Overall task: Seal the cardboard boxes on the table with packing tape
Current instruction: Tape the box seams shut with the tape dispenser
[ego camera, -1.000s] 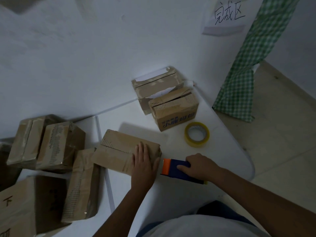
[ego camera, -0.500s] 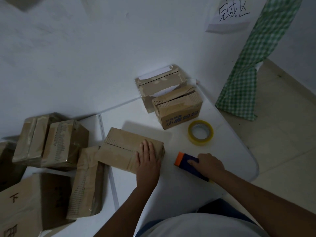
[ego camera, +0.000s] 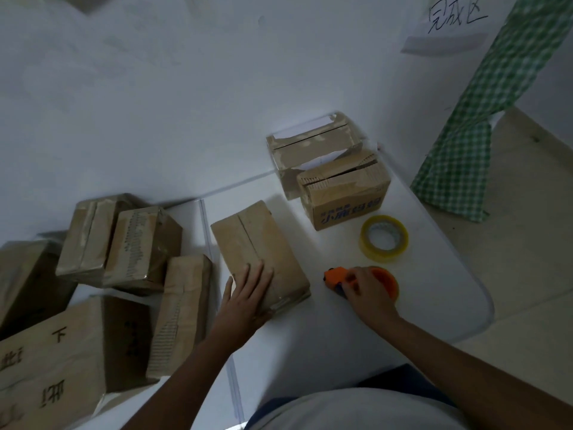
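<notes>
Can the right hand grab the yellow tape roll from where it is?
Probably yes. The yellow tape roll lies just beyond the right hand, with bare table between. But that hand already grips the tape dispenser, so it would likely put that down first.

The loose tape roll [ego camera: 384, 238] lies right of the middle box [ego camera: 259, 252], with two boxes [ego camera: 328, 172] behind.

Brown rectangular cardboard box [ego camera: 259, 256] lying flat at frame centre on the white desk [ego camera: 434, 293], top flaps closed along a lengthwise seam. Orange-and-blue tape dispenser [ego camera: 338, 279] just right of it. Yellowish roll of clear packing tape [ego camera: 384, 238] lying flat, upper right of the dispenser.
</notes>
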Motion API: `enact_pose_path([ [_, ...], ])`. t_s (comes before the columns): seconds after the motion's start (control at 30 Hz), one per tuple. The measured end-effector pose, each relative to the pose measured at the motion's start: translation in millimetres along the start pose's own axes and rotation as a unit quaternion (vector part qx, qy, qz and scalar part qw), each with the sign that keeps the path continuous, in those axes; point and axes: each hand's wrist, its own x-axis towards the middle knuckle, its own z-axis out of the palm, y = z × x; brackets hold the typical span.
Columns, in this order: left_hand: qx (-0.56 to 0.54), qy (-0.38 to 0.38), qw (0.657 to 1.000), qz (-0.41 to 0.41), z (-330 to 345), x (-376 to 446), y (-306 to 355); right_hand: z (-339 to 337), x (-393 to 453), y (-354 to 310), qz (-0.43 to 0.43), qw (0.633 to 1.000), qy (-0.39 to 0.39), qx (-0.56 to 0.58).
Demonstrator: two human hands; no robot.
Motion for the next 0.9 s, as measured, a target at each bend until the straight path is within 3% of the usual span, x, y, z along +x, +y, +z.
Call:
enact_pose_path([
  [0.07, 0.003, -0.007, 1.0, -0.01, 1.3, -1.6, 3.0, 14.3, -6.4, -23.6, 0.004, 0.987, -0.128, 0.099],
  [0.17, 0.022, 0.001, 1.0, -0.016, 3.5, -0.7, 7.2, 42.6, -15.1, -55.4, 0.018, 0.944, -0.289, 0.156],
  [0.33, 0.01, -0.009, 1.0, -0.016, 7.0, -0.7, 3.1, 70.8, -4.5, -73.1, 0.056, 0.927, -0.318, 0.193],
  [0.53, 0.01, -0.024, 1.0, -0.001, 7.9, -0.1, -1.9, 75.8, 4.8, -47.2, 0.204, 0.94, -0.193, 0.192],
  [0.63, 0.011, -0.025, 0.999, 0.025, 5.5, 0.6, -10.7, 59.2, 8.2, -34.9, 0.179, 0.957, -0.138, 0.183],
  [0.7, 0.02, -0.011, 0.999, 0.034, 1.9, 0.4, -16.0, 42.2, 5.0, -25.6, 0.123, 0.979, -0.054, 0.156],
  [0.77, 0.033, 0.007, 0.999, 0.036, -2.5, -1.5, -17.0, 25.2, 1.3, -14.9, 0.053, 0.996, 0.054, 0.037],
  [0.83, 0.023, 0.034, 0.998, 0.041, -5.3, -4.7, -13.5, 12.2, -2.5, -3.0, 0.023, 0.989, 0.13, -0.068],
  [0.9, 0.016, 0.057, 0.997, 0.058, -5.7, -8.1, -7.8, 4.5, -6.9, 8.7, 0.039, 0.989, 0.116, -0.078],
])
